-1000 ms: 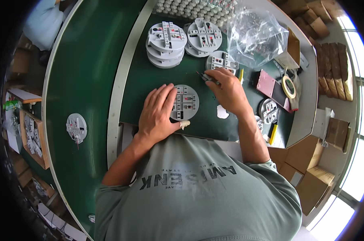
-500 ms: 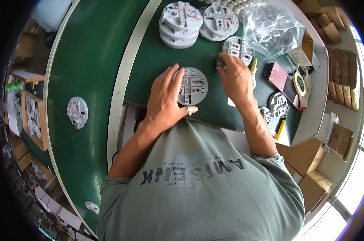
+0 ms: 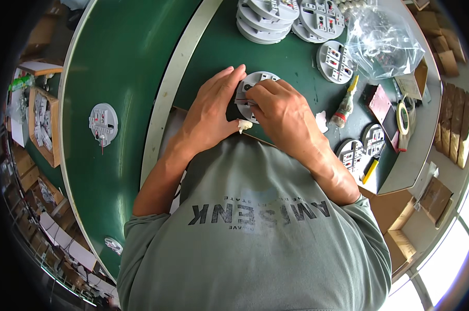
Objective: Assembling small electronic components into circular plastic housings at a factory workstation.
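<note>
A round light-grey disc (image 3: 259,78) with small parts set in it lies on the green bench, partly hidden under my hands. Along its left edge rests my left hand (image 3: 214,106), fingers stretched out and the thumb spread toward the near side. A cream-coloured wrap (image 3: 244,125) covers that thumb's tip. My right hand (image 3: 286,106) is over the right part of the disc, its fingertips pinched together near the disc's middle. A small greyish piece shows at these fingertips, too covered to name. Another grey disc (image 3: 335,62) lies beyond my right hand.
Stacked grey discs (image 3: 263,31) stand at the back, beside more discs (image 3: 321,20). On the right are a clear plastic bag (image 3: 385,44), a bottle with a yellow tip (image 3: 344,109), a tape roll (image 3: 403,118) and a yellow-handled tool (image 3: 371,171). A disc (image 3: 104,124) sits on the left green strip.
My right hand has come left and nearer from the disc at the back right to the one by my left hand. The view has shifted, and my left fingers now lie more beside the disc.
</note>
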{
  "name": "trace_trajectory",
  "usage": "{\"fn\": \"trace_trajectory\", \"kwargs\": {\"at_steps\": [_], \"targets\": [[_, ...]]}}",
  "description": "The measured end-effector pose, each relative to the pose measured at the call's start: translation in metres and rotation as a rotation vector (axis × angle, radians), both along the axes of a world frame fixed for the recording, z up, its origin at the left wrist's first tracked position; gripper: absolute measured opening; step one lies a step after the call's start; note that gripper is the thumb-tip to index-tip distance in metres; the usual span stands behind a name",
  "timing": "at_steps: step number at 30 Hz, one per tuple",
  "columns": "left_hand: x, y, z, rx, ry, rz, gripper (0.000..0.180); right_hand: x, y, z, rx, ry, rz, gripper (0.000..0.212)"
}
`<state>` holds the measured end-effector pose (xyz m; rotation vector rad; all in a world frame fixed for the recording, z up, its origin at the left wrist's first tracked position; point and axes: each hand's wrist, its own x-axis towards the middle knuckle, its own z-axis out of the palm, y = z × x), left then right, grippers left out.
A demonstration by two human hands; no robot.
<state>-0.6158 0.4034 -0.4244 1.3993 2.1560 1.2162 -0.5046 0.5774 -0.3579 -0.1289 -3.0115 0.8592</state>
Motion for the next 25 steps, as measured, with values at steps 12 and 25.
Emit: {"fn": "trace_trajectory", "kwargs": {"at_steps": [12,25], "targets": [[0.003,0.006,-0.009,0.017,0.155,0.086,0.108,-0.004,0.004,-0.009,-0.227,0.042,0.019,0.027],[0.014,0.014,-0.011,0.047,0.162,0.194,0.109,0.003,0.012,-0.041,-0.124,0.325,0.161,0.029]]}}
